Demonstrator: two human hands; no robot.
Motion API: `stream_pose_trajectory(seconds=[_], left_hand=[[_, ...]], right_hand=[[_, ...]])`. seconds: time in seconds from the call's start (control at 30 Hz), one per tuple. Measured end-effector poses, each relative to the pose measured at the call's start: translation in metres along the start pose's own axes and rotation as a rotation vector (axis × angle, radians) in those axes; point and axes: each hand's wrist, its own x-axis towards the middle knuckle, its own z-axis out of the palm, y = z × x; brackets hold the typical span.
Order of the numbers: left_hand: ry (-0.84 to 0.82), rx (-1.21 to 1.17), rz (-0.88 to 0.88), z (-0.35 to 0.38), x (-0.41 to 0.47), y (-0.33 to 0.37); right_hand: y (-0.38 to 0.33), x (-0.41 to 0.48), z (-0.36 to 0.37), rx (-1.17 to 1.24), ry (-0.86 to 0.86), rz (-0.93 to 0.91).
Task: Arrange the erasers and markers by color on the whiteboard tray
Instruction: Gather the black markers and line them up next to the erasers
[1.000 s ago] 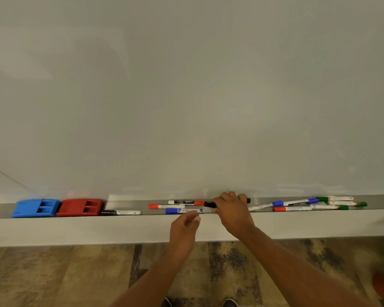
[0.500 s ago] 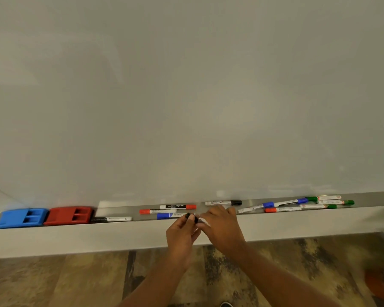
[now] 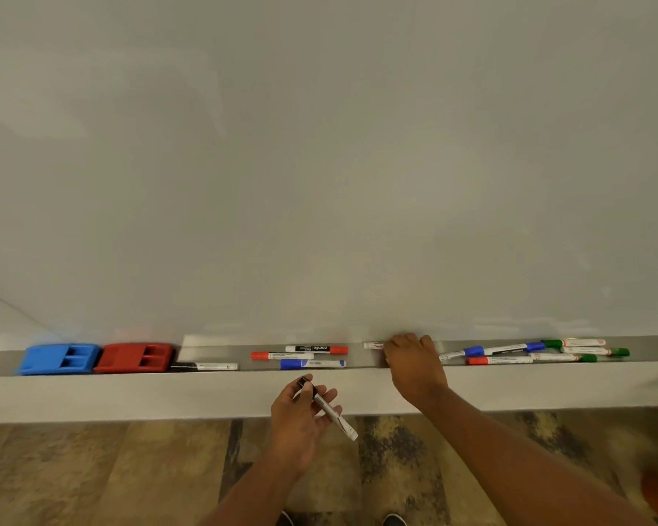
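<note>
Left hand [image 3: 296, 425] grips a slim, cylindrical black-capped marker [image 3: 332, 413].

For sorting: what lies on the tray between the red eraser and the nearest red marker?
Only a black-capped marker, next to the red eraser, in the head view.

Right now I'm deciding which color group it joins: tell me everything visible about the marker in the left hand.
The marker is a white, plastic-looking barrel with printed labelling and a black cap. The left hand grips it clear of the tray, tilted diagonally: cap up-left, blunt white end down-right. Only that hand touches it.
</note>
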Motion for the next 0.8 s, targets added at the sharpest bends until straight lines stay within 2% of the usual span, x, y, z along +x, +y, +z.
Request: stream_pose_trajectory(seconds=[0.27,0.47,0.6,0.8], left_hand=[[0.021,0.046,0.055,-0.01,-0.005,0.006],[0.025,0.055,0.094,-0.014,-0.005,0.008],[0.038,0.043,0.124,-0.013,-0.003,0.009],[0.043,0.02,0.121,0.0,-0.003,0.01]], right_hand=[[-0.014,0.008,-0.003,-0.129,-0.053,-0.074],[-0.018,0.01,-0.006,-0.149,-0.01,-0.125],[-0.02,0.01,-0.004,-0.067,0.175,-0.161],[-0.031,0.004,-0.021,0.282,0.515,-0.181]])
